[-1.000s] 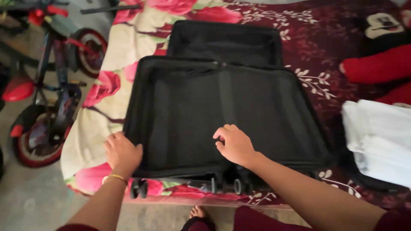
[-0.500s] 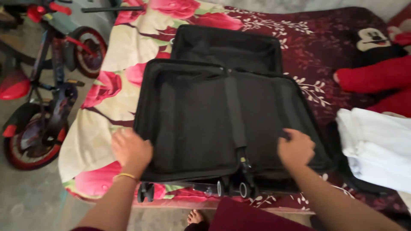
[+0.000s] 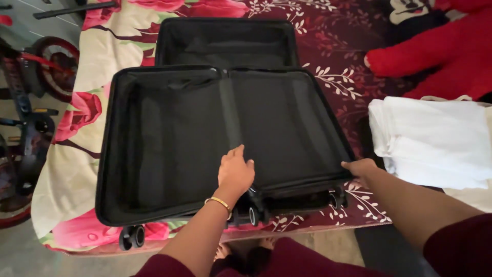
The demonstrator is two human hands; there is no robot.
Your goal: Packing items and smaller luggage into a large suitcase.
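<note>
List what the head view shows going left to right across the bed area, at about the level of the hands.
Small bicycle → flowered bedsheet → open black suitcase → left hand on the suitcase lining → right hand at the suitcase's right edge → folded white cloth.

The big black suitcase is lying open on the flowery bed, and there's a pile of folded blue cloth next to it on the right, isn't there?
Not quite: the folded cloth is white, not blue, as the head view shows. The rest holds: the big black fabric-lined suitcase lies open on the flowery bedspread, with that pile to its right.
</note>
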